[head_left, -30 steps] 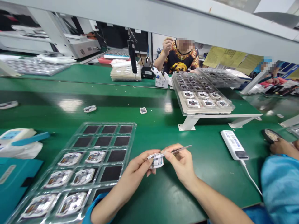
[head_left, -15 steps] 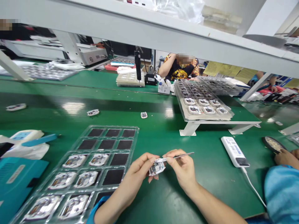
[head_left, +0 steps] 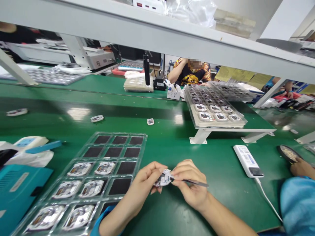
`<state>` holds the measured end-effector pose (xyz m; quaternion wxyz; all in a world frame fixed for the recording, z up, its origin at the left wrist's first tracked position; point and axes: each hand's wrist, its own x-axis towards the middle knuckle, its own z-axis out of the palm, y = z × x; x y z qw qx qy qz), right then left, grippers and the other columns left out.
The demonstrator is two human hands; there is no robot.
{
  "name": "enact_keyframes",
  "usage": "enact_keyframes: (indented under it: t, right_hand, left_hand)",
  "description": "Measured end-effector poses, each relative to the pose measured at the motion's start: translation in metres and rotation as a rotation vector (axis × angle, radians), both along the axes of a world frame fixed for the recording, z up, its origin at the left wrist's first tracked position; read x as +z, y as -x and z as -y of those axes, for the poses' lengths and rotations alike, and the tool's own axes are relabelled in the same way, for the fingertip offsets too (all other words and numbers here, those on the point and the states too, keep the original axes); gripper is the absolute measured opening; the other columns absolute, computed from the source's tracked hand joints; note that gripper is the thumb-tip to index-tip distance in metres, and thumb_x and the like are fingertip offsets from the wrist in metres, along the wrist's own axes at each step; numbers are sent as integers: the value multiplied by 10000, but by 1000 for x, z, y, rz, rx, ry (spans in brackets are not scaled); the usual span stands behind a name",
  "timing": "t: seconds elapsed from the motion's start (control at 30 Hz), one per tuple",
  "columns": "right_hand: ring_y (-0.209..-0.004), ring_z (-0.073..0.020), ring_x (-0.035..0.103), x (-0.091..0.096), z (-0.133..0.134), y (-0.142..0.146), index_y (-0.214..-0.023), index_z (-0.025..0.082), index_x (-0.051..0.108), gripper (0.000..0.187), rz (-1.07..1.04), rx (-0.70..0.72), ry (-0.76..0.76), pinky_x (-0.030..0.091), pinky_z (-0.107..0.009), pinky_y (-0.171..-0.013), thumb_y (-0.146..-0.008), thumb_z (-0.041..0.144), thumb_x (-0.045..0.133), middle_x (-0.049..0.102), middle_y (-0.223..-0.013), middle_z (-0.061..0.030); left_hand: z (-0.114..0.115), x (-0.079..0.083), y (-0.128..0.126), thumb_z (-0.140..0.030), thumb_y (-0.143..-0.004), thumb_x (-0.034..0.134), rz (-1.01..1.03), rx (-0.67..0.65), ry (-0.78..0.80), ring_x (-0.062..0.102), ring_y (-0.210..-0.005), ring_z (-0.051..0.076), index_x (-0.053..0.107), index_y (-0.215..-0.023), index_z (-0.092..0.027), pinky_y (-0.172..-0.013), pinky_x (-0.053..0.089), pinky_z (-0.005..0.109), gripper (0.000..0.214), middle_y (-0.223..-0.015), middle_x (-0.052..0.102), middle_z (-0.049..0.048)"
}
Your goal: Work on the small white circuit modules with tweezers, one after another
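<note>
Bench top (head_left: 172, 213): glossy green, running under the grip and far ahead. White steel shelf (head_left: 157, 29) spans overhead; a seated co-worker (head_left: 193, 70) works beyond it, across the bench.

Grip: left hand (head_left: 147, 178) clamps a small white-and-dark electronic module (head_left: 163, 178) between thumb and fingers, held above the bench. Right hand (head_left: 189, 183) is closed on slim steel tweezers (head_left: 195, 183), tips at the module, tail pointing right. Hands almost touching, module between them.

Just left of the grip: clear plastic tray (head_left: 115, 133) flat on the bench. Six silver-and-dark modules (head_left: 104, 168) sit in its nearer cells; black pads (head_left: 119, 186) line the others.

Ahead and right of the grip: stacked tray (head_left: 216, 126) on a white stand (head_left: 201, 136), modules in cream inserts. Straight ahead: loose module (head_left: 150, 121) on the bench. Right: white power bank (head_left: 247, 160) with cable. Far right: another person's hand (head_left: 301, 168) by a dark round dish (head_left: 287, 153).
</note>
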<state>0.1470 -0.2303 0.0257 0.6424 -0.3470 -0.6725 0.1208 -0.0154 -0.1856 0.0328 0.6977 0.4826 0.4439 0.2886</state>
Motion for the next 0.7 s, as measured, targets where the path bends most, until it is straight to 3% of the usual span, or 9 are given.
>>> enact_keyframes:
  t: [0.17,0.53,0.7]
  right_hand:
    - [-719,-214,720,-3,-1,-2,-913,227,701,68,-21,8,36,546,-397,-698,-909,186,649,782,-791,-63]
    - [-773,-191,697,-9,-1,-5,-856,221,707,95,-176,-10,319,560,-337,-726,-845,127,701,758,-799,-42]
    - [-779,-179,734,-7,0,-6,-863,220,716,75,-194,63,413,584,-302,-726,-842,147,717,767,-850,-42]
  left_hand:
    - [0,0,-1,-500,-772,646,-14,-21,-1,480,-473,90,632,-793,-166,-448,303,198,335,-553,553,-60]
    - [1,-3,0,-519,-786,633,-34,-62,-25,495,-489,88,644,-819,-169,-450,306,199,353,-600,573,-53]
    - [-1,-3,-2,-540,-744,681,-18,-38,-1,478,-488,80,634,-794,-173,-454,304,192,373,-594,561,-63]
